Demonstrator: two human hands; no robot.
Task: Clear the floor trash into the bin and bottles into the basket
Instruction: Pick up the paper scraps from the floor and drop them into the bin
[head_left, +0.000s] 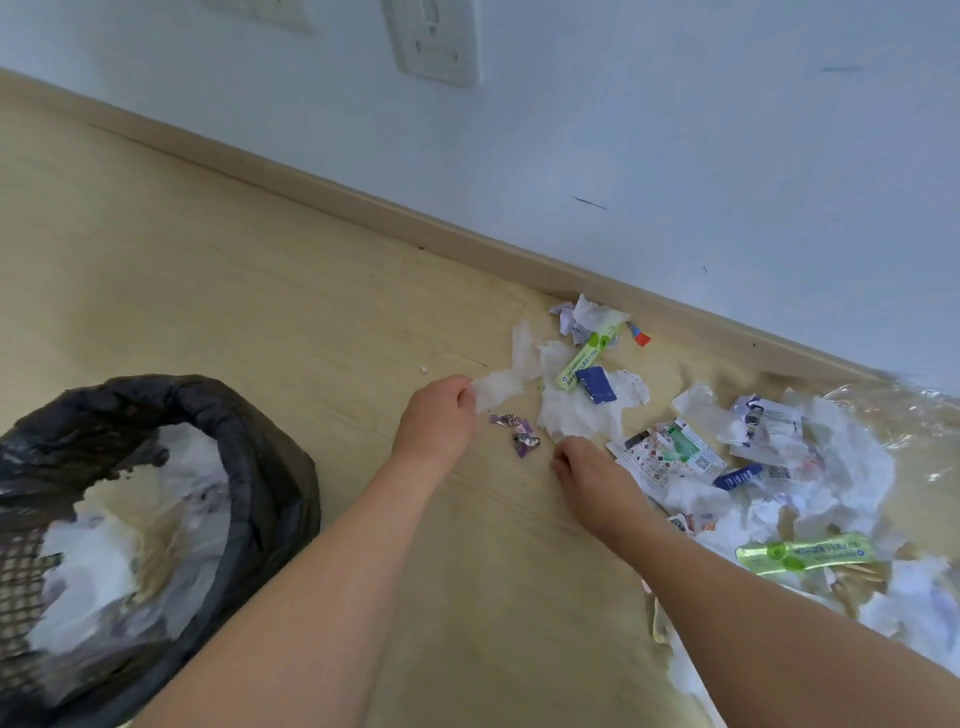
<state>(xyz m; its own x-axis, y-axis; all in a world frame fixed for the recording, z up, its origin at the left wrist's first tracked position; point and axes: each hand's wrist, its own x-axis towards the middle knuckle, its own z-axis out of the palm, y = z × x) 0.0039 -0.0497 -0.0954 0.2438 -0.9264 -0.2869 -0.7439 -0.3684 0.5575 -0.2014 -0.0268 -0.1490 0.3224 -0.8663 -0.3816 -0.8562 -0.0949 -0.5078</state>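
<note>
Two hands (436, 415) reach over littered wood floor (260, 312) beside white wall (675, 130).

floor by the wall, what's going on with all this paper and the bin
A person is picking litter off the pale wooden floor. The left hand pinches a white crumpled tissue at its edge. The right hand reaches to the edge of a larger white tissue, its grip not clear. Two small purple foil wrappers lie between the hands. More scraps spread to the right. The black-lined mesh bin at left already holds paper.
</note>
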